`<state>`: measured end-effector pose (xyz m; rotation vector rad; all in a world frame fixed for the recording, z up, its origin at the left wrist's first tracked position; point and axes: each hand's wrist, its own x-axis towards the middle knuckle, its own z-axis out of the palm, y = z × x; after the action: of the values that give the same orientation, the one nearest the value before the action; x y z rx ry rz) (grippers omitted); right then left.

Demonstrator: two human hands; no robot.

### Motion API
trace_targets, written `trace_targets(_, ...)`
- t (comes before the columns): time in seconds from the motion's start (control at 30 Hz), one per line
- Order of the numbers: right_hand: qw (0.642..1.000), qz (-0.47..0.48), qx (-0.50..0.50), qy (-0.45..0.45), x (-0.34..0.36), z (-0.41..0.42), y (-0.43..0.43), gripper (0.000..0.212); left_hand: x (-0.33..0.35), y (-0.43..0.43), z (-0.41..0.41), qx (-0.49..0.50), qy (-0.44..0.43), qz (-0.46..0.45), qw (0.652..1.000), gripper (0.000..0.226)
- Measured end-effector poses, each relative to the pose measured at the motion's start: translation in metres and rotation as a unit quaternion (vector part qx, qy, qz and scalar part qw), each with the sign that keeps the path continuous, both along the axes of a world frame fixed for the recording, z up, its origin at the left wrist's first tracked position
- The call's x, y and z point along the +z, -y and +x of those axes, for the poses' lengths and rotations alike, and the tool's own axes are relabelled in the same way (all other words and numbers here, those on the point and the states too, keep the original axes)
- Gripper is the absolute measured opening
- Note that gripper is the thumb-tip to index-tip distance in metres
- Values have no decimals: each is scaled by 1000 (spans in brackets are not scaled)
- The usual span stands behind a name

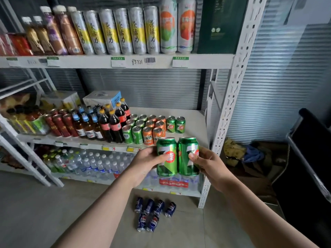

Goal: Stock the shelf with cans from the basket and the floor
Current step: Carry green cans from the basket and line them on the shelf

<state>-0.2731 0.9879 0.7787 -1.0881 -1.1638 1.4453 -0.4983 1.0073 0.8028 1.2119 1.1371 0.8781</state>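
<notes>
**Green cans held up at the middle shelf**

White steel rack (238,97) carries three stocked shelves. On the top shelf (89,62), tall cans (123,31) stand in a row along the front edge, with a dark green box (220,24) at the right end. The middle shelf (195,122) has cola bottles (114,126) near its centre. To their right, small cans stand in rows running front to back: green rows (133,129), then orange rows (154,127), then a green pair (175,124) set further back. Water bottles (93,163) pack the bottom shelf.

Right of the rack an open carton (259,185) sits on the floor, holding a blue cloth (254,154) and other crumpled things. Six blue cans (149,205) lie on their sides on the floor by the rack's front right foot.

The left hand (145,161) grips the left can (166,156), fingers round its side and thumb on the front. The right hand (209,163) grips the right can (188,156) the same way. Both cans are upright and touching side by side, in the air just before the middle shelf's front edge.
</notes>
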Motion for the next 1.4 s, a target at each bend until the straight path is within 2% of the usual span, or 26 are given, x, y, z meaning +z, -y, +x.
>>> trace_targets(0.1, 1000, -11, -25, 12, -9, -2, -38, 36, -8, -46, -2, -15, -19, -11, 1000, 29)
trace_targets(0.27, 998, -33, -59, -17, -26, -8, -106, 34, -30, -130, -11, -47, -46, -26, 998, 43)
trace_targets(0.47, 997, -39, -73, -5, -57, -8, -170, 45, -65, -210, -11, -75, -79, -29, 994, 39)
trace_targets(0.67, 993, -38, -112, 21, -108, 11, -229, 44, -111, -268, 11, -77, -51, -21, 996, 37)
trace_targets(0.77, 988, -41, -147, 24, -129, 24, -251, 46, -137, -290, 26, -81, -39, -22, 996, 61)
trace_targets(0.83, 988, -34, -147, 29, -145, 34, -264, 48, -154, -302, 37, -77, -20, -28, 996, 67)
trace_targets(1.0, 989, -7, -136, 58, -178, 52, -285, 53, -187, -318, 61, -59, -12, -27, 998, 65)
trace_targets(1.13, 988, 20, -133, 77, -207, 60, -295, 51, -208, -327, 77, -40, 0, -8, 999, 43)
trace_targets(1.4, 988, 58, -126, 63, -247, 58, -307, 58, -251, -338, 88, -1, 2, 41, 999, 55)
